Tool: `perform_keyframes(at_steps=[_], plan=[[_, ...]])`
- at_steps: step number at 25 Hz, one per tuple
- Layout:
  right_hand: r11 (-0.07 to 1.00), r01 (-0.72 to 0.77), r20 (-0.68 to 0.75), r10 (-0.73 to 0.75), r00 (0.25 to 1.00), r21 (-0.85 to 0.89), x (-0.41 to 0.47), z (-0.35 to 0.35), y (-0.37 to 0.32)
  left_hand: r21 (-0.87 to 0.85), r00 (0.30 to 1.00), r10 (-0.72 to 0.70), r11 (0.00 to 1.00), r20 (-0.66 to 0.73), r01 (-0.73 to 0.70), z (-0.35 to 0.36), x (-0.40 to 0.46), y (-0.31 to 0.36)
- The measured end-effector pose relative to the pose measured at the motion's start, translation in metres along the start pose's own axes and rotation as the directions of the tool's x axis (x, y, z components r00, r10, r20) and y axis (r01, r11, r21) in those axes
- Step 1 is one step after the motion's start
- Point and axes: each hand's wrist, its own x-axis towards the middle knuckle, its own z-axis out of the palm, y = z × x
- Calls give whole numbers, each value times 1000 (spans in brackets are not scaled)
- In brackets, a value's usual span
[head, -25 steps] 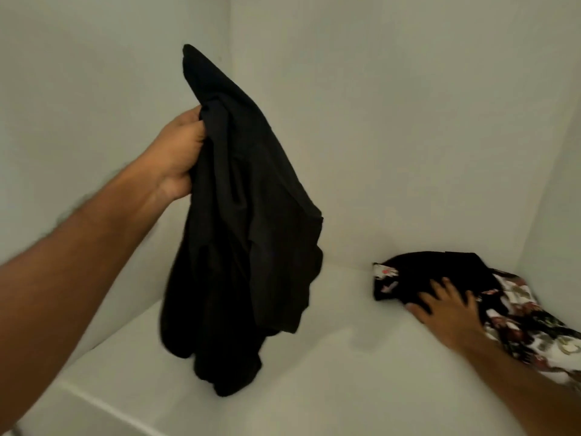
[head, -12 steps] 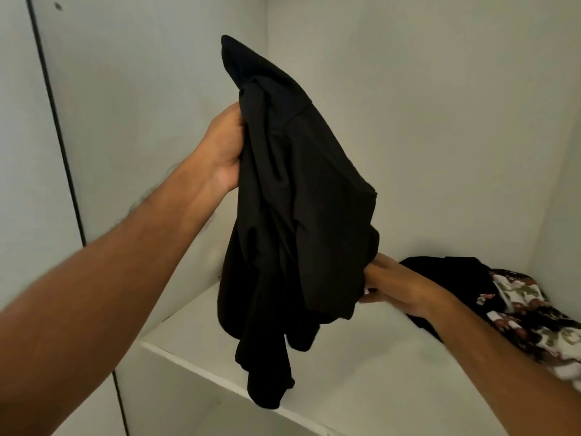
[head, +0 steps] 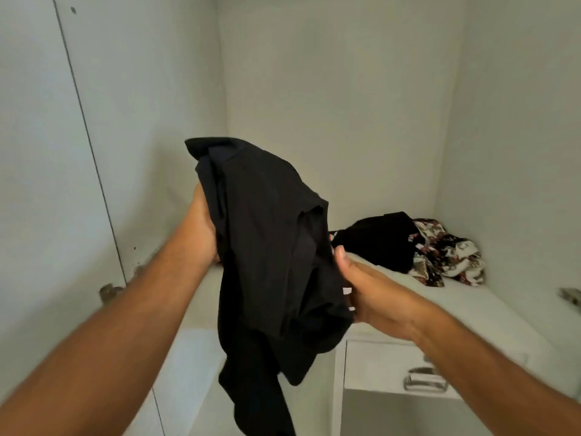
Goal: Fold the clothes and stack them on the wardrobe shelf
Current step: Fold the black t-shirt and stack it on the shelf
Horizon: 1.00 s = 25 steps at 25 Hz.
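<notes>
Black garment point(head: 267, 253) bunched and unfolded, held in air in front of the shelf point(head: 490, 313): my L hand point(head: 201, 228) grips its upper part, my R hand point(head: 367, 291) pinches its side edge, thumb on top. Risk: tail hangs low w/ no flat support, so a mid-air fold prob goes crooked or slips. Black + floral pile point(head: 418, 247) at the shelf's back right also loose; stacking on it could topple.

Likely home bedroom, white wardrobe shelf point(head: 471, 309), crumpled clothes point(head: 440, 250), drawer point(head: 393, 369)

Black garment point(head: 270, 262) held up in front of the wardrobe shelf point(head: 490, 309), gripped by left hand point(head: 201, 234) and right hand point(head: 371, 294). Dark and floral clothes point(head: 424, 247) heaped at the shelf's back right corner. Drawer with metal handle point(head: 424, 379) below the front edge.
</notes>
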Motion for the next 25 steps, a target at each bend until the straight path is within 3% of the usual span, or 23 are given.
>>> perform_keyframes(at_steps=[5, 9, 12, 16, 19, 21, 23, 25], plan=[[983, 114, -145, -135, 980, -147, -21, 47, -7, 28, 981, -114, 993, 156, 111, -34, -58, -14], [978, 173, -290, -200, 936, -118, -25, 31, -38, 53, 983, -174, 984, 48, 172, -37, -33, -5], [971, 210, -427, -239, 872, -113, -23, 10, -86, 172, 931, -351, 928, 99, 331, -46, -16, -24], [961, 230, -470, -274, 839, -151, -17, -3, -141, 546, 879, -406, 809, 251, 217, -57, -17, -66], [972, 186, -506, -234, 830, -144, -12, -4, -164, 715, 787, -502, 689, 358, 115, -54, -24, -78], [982, 136, -549, -184, 815, -128, -9, -4, -170, 687, 839, -372, 726, 397, -3, -42, -29, -80], [988, 133, -571, -156, 806, -82, -7, -4, -172, 511, 914, -80, 846, 397, -149, -26, -39, -71], [987, 152, -571, -151, 807, -46, -6, -5, -172, 397, 912, 146, 866, 382, -305, -13, -54, -57]])
